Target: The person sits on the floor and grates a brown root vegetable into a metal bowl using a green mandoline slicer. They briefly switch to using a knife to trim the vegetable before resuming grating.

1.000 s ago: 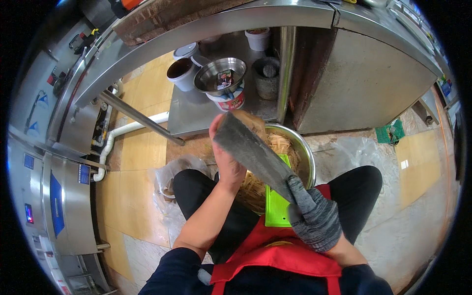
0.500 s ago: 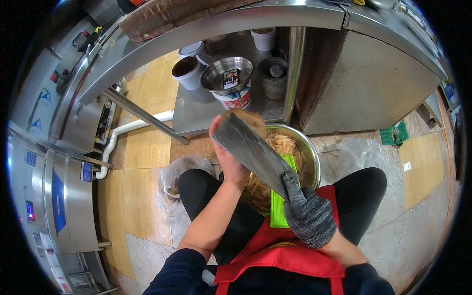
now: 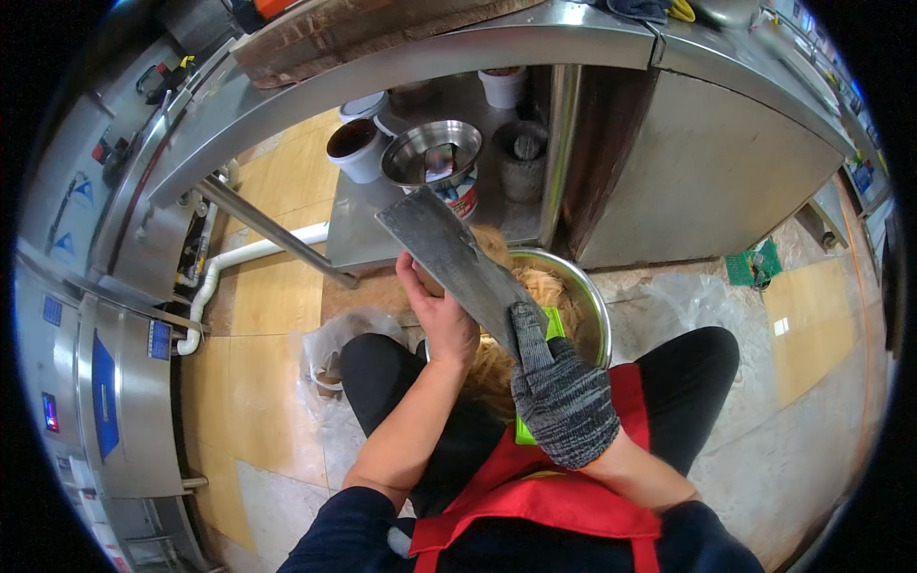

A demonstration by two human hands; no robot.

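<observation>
My right hand (image 3: 565, 406), in a dark grey knit glove, is closed round the handle end of a broad, dark-bladed cleaver (image 3: 449, 267). The blade slants up to the left, over a rounded brown lump (image 3: 494, 244) whose kind I cannot make out. My bare left hand (image 3: 447, 325) holds that lump from below and the left, its fingers partly hidden behind the blade. Beneath both hands, a bright green slicer board (image 3: 553, 325) leans in a steel basin (image 3: 605, 334). Pale cut strips (image 3: 549, 285) fill the basin, between my knees.
Ahead, a low steel shelf (image 3: 368, 229) bears a steel bowl (image 3: 401, 162), white tubs (image 3: 355, 153) and a stone mortar (image 3: 521, 177). Plastic bags lie on the floor at left (image 3: 330, 368) and right (image 3: 683, 301). A green basket (image 3: 753, 265) sits farther right.
The cleaver and my gloved hand have moved left, and the blade now covers more of the brown lump. My left hand has shifted slightly lower, still at the lump.
</observation>
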